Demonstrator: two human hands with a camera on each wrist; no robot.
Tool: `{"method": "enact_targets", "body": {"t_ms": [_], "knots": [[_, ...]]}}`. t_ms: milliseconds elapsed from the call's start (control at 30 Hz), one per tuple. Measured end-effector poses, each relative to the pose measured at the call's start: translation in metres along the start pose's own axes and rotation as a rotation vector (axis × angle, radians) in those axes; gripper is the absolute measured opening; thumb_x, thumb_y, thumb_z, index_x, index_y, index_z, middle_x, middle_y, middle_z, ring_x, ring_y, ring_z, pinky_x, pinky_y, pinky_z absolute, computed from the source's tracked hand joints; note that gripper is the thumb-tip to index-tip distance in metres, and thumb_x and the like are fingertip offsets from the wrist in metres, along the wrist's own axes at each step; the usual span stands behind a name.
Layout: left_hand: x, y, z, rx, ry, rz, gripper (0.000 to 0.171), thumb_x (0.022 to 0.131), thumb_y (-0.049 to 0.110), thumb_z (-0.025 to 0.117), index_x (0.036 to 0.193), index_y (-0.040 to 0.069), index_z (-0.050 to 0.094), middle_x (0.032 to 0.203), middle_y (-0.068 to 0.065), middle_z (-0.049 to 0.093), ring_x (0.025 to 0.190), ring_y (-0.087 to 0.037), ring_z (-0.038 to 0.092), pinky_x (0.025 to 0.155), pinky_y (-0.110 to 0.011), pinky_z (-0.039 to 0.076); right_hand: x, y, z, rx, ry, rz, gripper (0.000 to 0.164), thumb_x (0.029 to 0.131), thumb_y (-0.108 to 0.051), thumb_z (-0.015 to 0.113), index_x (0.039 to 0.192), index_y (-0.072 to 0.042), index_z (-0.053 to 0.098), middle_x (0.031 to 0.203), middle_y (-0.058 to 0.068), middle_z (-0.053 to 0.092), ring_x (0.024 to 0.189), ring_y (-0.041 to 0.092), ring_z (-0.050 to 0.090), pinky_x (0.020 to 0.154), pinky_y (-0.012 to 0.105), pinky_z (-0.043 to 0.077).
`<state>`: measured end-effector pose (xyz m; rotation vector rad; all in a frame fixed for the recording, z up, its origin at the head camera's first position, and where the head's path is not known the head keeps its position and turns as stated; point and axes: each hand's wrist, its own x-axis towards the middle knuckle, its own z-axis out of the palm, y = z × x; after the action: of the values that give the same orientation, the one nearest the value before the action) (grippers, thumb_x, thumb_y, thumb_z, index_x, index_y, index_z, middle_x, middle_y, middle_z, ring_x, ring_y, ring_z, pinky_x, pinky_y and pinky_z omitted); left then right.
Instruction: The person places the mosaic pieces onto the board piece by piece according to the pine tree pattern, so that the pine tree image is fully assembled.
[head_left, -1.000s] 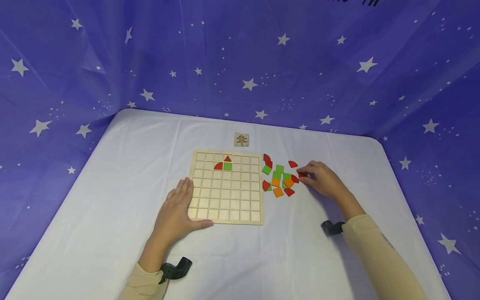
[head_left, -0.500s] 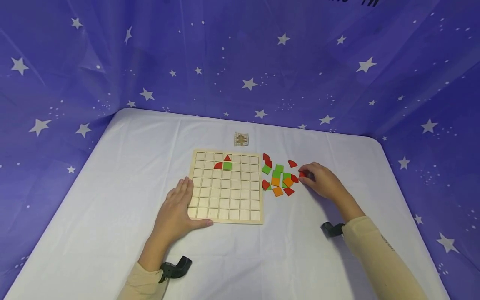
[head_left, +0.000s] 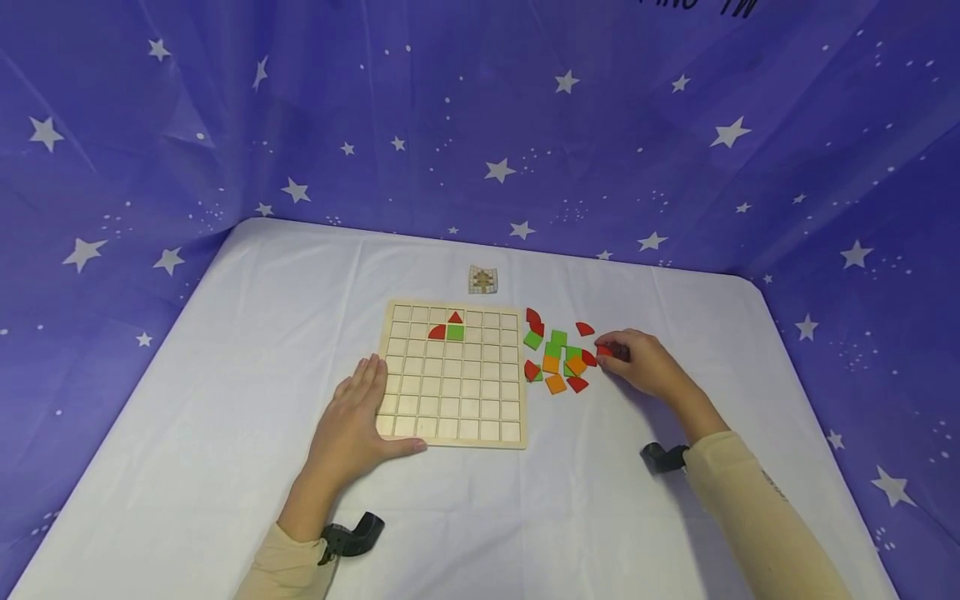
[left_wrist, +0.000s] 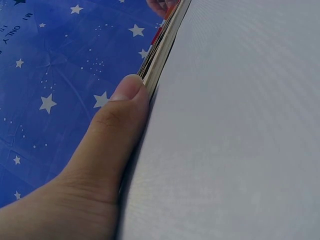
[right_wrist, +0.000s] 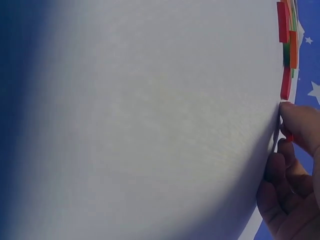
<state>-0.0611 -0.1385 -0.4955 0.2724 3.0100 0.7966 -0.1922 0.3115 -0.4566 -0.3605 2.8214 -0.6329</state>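
Observation:
A square wooden grid board [head_left: 472,387] lies on the table. My left hand [head_left: 347,425] rests at its lower left corner, fingers straight along the left side and thumb along the front edge. In the left wrist view the thumb [left_wrist: 107,135] touches the board's edge [left_wrist: 159,67]. Set in the upper cells are a red triangle [head_left: 455,317], a red quarter-circle [head_left: 437,332] and a green square [head_left: 455,332]. Right of the loose pieces, my right hand [head_left: 643,360] pinches a small red piece [head_left: 603,351] at the tabletop; the fingers partly hide its shape.
Between board and right hand lie several loose pieces, some overlapping: green squares [head_left: 558,337], orange squares [head_left: 556,384] and red quarter-circles [head_left: 585,329]. A small card with a tree-like grid picture [head_left: 483,280] lies behind the board. A starry purple curtain [head_left: 480,125] surrounds the white-covered table [head_left: 247,333].
The right hand's fingertips have shifted slightly around the red piece, staying in the same place on the table. The left hand, board and loose pieces have not visibly moved.

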Motion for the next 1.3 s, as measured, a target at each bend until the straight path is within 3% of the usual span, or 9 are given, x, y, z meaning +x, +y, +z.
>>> {"method": "enact_targets", "body": {"t_ms": [167,433,600,767,1000,1300], "knots": [[0.0,0.0,0.0,0.0,-0.005,0.002,0.141,0.058,0.088,0.067,0.158,0.002,0.016,0.167,-0.014,0.012,0.156,-0.031,0.011,0.126,-0.049,0.015,0.0,-0.001,-0.001,-0.01,-0.011,0.008,0.032,0.091,-0.02,0.072,0.123,-0.014,0.069,0.099,0.006,0.066,0.089,0.022,0.055,0.085,0.038,0.054],[0.0,0.0,0.0,0.003,-0.012,-0.002,0.142,0.058,0.09,0.064,0.158,0.002,0.015,0.167,-0.013,0.012,0.156,-0.031,0.01,0.126,-0.049,0.015,-0.001,-0.003,-0.002,-0.014,-0.034,0.034,0.037,0.091,-0.02,0.072,0.127,-0.011,0.067,0.112,0.012,0.068,0.1,0.026,0.059,0.097,0.048,0.054],[0.0,0.0,-0.001,0.003,-0.014,-0.004,0.141,0.058,0.089,0.065,0.158,0.003,0.015,0.167,-0.013,0.012,0.156,-0.031,0.01,0.126,-0.049,0.015,0.0,-0.003,-0.002,-0.016,-0.032,0.028,0.036,0.092,-0.02,0.072,0.126,-0.011,0.066,0.108,0.011,0.065,0.097,0.025,0.057,0.095,0.046,0.054],[-0.001,0.0,-0.001,0.004,-0.009,-0.002,0.141,0.058,0.088,0.067,0.158,0.003,0.015,0.167,-0.013,0.012,0.156,-0.031,0.011,0.125,-0.049,0.016,0.004,-0.009,-0.002,0.008,0.025,-0.017,0.034,0.092,-0.023,0.072,0.123,-0.01,0.067,0.105,0.008,0.062,0.094,0.023,0.054,0.088,0.04,0.051],[-0.001,0.001,0.001,0.004,-0.006,0.008,0.14,0.059,0.086,0.069,0.158,0.002,0.016,0.167,-0.014,0.013,0.156,-0.031,0.011,0.125,-0.05,0.016,0.016,-0.048,-0.001,0.081,0.087,-0.079,0.037,0.092,-0.025,0.072,0.125,-0.009,0.067,0.105,0.005,0.061,0.093,0.022,0.055,0.088,0.04,0.055],[0.0,0.001,-0.001,0.008,-0.003,0.005,0.141,0.059,0.088,0.066,0.158,0.002,0.015,0.167,-0.013,0.011,0.156,-0.032,0.011,0.125,-0.049,0.016,0.034,-0.105,0.018,0.108,0.071,-0.189,0.038,0.091,-0.028,0.072,0.125,-0.011,0.067,0.102,0.001,0.062,0.087,0.017,0.055,0.076,0.031,0.051]]}}
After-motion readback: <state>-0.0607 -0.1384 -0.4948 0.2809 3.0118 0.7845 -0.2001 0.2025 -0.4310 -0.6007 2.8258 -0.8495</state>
